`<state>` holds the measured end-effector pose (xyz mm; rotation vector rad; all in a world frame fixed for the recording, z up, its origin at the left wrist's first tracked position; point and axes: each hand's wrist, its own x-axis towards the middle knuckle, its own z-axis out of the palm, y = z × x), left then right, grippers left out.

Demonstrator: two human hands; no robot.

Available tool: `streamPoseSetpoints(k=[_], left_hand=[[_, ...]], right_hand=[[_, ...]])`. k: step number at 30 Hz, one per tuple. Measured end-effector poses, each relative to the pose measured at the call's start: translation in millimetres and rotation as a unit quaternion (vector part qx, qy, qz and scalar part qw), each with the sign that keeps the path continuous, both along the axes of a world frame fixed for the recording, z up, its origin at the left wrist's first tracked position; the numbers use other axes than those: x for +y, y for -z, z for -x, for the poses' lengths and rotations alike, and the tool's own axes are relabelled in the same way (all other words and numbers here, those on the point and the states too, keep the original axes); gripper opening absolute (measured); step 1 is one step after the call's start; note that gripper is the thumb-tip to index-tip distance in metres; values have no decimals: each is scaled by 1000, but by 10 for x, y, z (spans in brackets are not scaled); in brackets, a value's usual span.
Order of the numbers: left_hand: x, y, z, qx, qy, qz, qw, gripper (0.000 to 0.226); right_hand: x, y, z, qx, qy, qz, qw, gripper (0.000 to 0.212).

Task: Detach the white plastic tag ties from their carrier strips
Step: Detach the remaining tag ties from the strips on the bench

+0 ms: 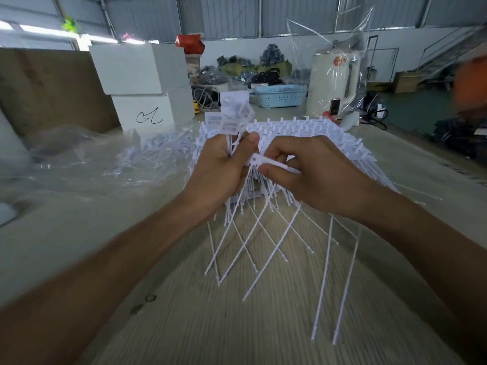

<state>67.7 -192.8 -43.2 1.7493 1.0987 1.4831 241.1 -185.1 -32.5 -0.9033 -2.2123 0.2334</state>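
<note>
Left hand (220,169) grips bunch of white tag ties (232,122), flat tag ends sticking up above thumb. Right hand (313,175) pinches one tag tie (266,162) between thumb and fingers, close to left hand. Long thin tails (274,248) hang down over wooden table (210,325). Big pile of ties on carrier strips (303,130) behind hands. Clear plastic bag (66,159) at left. White boxes (142,83), blue basket (280,95), white kettle (333,83) farther back.

A warehouse or small factory floor — corrugated metal walls (224,14) and roof girders enclose a wood-grain counter (237,325) crowded with white cartons (139,67), clear plastic bags (66,159), a blue basket (279,95) and heaps of bagged goods (253,67) — stock awaiting handwork.
</note>
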Motion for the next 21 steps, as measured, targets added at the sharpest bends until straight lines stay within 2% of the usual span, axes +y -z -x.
streamPoseSetpoints(k=[5,8,12,15,17,21], left_hand=[[26,-43,10,-40,19,73,996,48],[39,-97,58,-32,31,124,991,45],[24,-118,72,-17,40,116,992,40],[6,-92,51,41,86,126,987,31],[11,-68,55,67,109,143,982,34],[29,-73,76,47,111,151,981,25]], right_hand=[[14,-5,-32,-86,26,-135,987,15],[-13,1,-4,-100,15,-193,976,6],[53,19,-3,-44,29,-141,989,13],[109,53,-23,8,47,-116,992,16],[125,64,-43,35,60,-105,992,13],[139,82,-61,46,56,-81,994,17]])
